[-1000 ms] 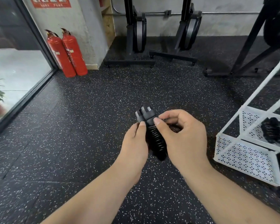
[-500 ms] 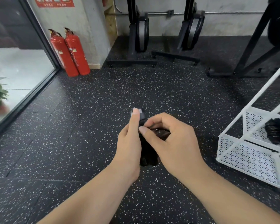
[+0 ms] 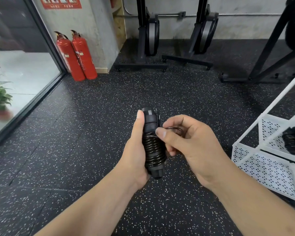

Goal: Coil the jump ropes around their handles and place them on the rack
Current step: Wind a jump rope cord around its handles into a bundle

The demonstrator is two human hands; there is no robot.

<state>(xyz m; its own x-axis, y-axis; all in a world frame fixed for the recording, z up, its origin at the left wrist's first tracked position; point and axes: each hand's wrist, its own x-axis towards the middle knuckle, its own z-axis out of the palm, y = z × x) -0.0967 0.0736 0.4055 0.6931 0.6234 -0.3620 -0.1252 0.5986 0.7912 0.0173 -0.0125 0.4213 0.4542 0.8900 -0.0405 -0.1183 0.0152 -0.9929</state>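
Jump rope nearly coiled, held above the floor, rack to its right.
Left hand grips the coils; right hand pinches the last loop. Judged light, cord springy and slick: hold across coils, not handle ends.

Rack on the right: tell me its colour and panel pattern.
The rack is white, its panels perforated with small dark holes; the head view shows it.
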